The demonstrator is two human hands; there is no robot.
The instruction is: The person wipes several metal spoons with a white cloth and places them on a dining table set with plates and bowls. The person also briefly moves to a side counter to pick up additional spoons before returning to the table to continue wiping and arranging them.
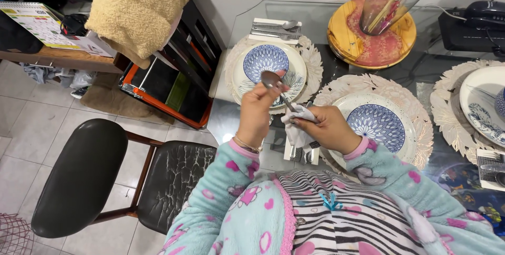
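Note:
My left hand grips a metal spoon by its neck, bowl up, over the edge of a glass table. My right hand pinches a white cloth wrapped around the spoon's handle. Under the hands lies a white napkin with cutlery. A blue-and-white patterned plate on a cream placemat sits just beyond the spoon. A second such plate is right of my right hand.
A round wooden board carries a glass vase at the back. Another napkin with cutlery lies behind the far plate. A third place setting is at right. A black chair stands at left, a towel-draped rack behind it.

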